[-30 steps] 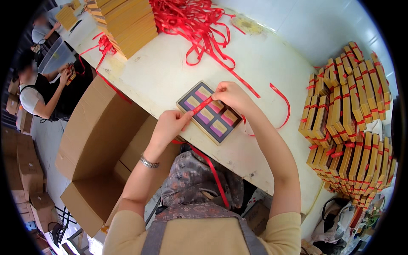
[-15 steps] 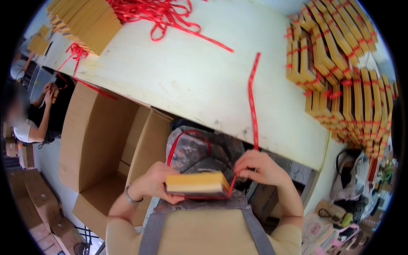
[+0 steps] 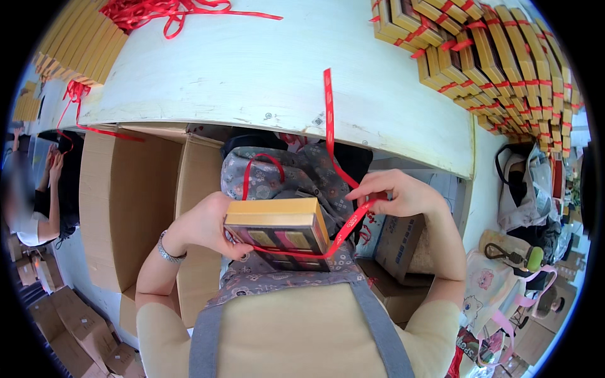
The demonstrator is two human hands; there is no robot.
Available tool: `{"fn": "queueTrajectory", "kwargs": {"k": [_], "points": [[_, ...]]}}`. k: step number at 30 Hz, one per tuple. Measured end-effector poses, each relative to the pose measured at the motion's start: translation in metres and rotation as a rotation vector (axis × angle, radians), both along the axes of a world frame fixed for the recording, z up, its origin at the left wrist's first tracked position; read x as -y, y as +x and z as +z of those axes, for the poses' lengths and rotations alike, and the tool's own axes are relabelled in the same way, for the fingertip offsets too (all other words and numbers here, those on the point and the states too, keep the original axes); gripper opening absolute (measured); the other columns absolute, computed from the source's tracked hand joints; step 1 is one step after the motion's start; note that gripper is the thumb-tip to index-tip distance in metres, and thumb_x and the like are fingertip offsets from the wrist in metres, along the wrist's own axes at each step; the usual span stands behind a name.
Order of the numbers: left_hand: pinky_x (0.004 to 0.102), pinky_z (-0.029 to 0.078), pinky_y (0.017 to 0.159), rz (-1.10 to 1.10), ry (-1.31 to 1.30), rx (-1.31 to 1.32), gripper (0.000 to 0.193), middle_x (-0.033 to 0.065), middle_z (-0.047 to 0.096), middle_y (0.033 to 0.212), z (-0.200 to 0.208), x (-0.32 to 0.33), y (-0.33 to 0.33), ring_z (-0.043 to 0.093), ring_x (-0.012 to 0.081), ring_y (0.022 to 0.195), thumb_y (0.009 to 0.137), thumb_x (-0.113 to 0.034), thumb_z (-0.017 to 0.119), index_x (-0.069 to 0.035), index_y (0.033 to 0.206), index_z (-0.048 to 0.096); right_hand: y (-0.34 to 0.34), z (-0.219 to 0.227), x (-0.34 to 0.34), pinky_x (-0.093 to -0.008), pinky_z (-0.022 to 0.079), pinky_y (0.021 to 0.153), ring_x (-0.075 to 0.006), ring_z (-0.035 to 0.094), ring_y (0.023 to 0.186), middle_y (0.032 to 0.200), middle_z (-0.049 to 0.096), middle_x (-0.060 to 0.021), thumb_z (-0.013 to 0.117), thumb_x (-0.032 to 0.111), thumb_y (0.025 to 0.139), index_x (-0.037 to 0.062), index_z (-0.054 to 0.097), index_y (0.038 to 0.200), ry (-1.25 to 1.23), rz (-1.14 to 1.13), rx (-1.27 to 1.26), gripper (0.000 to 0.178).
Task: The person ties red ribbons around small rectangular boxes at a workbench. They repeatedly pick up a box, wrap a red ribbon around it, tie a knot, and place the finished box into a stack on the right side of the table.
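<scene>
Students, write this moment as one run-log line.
left hand: holds gold-edged box | right hand: holds red ribbon | red ribbon: across box face

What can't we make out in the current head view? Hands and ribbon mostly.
All in the head view:
- Far face of the held box: hidden by the box itself.
- Red ribbon behind the box: its path is hidden by the box.
- Left hand: most fingertips hidden by the hand and the box.
- Ribbon pile: cut off by the top edge.
- Co-worker's hand: too small to tell its grip.
</scene>
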State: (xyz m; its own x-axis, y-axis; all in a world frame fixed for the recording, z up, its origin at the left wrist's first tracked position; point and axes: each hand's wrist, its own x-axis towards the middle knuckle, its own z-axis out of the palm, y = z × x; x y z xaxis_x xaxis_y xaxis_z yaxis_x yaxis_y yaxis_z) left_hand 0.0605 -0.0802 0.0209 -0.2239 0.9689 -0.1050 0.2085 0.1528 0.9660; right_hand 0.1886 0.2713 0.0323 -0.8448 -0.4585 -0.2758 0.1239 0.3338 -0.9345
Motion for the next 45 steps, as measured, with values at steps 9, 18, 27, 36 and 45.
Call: {"fn": "queueTrajectory", "kwargs": {"k": [9,18,27,36,45], "points": [[0.0255,0.049,0.064,-0.01,-0.122,0.028,0.048,0.014,0.067,0.081,0.001,-0.02,-0.011,0.055,0.0133,0.063,0.061,-0.027,0.08,0.003,0.095,0.063,0.004,0.002,-0.018,-0.03,0.049,0.069,-0.0174,0.063,0.078,0.079,0.068,-0.0083,0.071,0.009,0.084,0.0021,0.07,0.108,-0.054,0.117,0.193,0.026],[0.0301,0.045,0.049,-0.172,0.033,-0.336,0.03,0.0049,0.063,0.067,0.029,-0.033,0.004,0.056,0.0273,0.054,0.065,-0.027,0.078,-0.012,0.089,0.069,-0.017,-0.002,0.055,-0.0352,0.048,0.08,-0.019,0.064,0.092,0.091,0.07,-0.0029,0.068,0.011,0.084,0.0089,0.07,0.092,0.202,0.18,-0.356,0.009],[0.03,0.047,0.056,-0.396,0.33,-0.223,0.011,-0.0055,0.067,0.077,0.023,-0.031,-0.012,0.061,0.0169,0.068,0.08,-0.024,0.072,-0.016,0.086,0.07,-0.013,-0.015,0.094,-0.0339,0.052,0.065,-0.026,0.065,0.075,0.085,0.067,-0.0075,0.066,0.012,0.086,0.0074,0.068,0.091,-0.374,0.318,-0.323,0.006],[0.034,0.046,0.074,-0.141,0.217,0.182,0.015,0.0026,0.063,0.084,-0.022,-0.044,0.032,0.057,0.0229,0.086,0.081,-0.018,0.074,-0.008,0.086,0.065,-0.002,0.006,0.096,-0.0308,0.051,0.054,-0.0245,0.064,0.065,0.077,0.065,-0.0063,0.065,0.01,0.084,0.0114,0.061,0.11,-0.068,0.17,-0.184,0.026],[0.0353,0.043,0.088,0.314,-0.038,-0.087,0.032,0.0049,0.061,0.092,0.009,-0.041,0.041,0.056,0.0238,0.098,0.072,-0.028,0.083,-0.009,0.079,0.059,-0.002,-0.008,0.095,-0.0285,0.049,0.05,-0.0197,0.062,0.061,0.078,0.064,-0.0067,0.065,0.009,0.076,0.0023,0.065,0.109,-0.013,0.151,-0.811,0.033]]}}
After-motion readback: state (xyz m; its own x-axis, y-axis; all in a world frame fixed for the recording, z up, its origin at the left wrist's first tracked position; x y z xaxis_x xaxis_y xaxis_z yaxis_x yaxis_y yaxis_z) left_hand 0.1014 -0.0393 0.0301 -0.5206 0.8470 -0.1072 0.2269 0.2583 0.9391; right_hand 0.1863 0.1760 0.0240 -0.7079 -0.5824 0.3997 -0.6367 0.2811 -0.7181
